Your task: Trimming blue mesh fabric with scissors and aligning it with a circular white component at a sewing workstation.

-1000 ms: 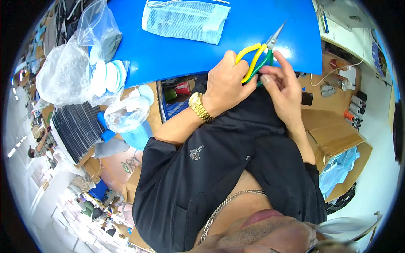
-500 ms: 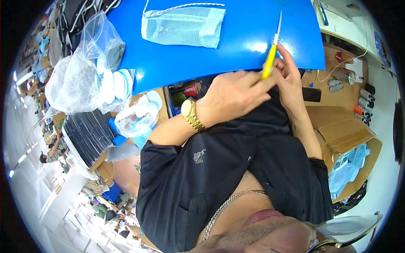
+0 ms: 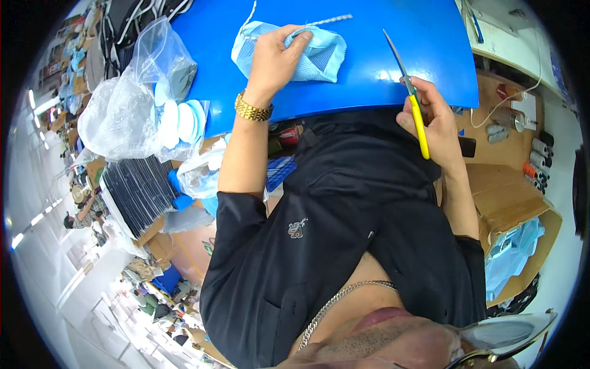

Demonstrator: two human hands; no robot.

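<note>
Mesh pouch (logo on shirt)

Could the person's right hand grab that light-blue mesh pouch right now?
Probably not easily: the right hand holds the yellow-handled scissors, and the left hand grips the mesh pouch. The pouch does look within arm's reach, though, so putting down the scissors might be enough.

Head fisheye cam, L of pr, facing down, close abv black shirt
</note>
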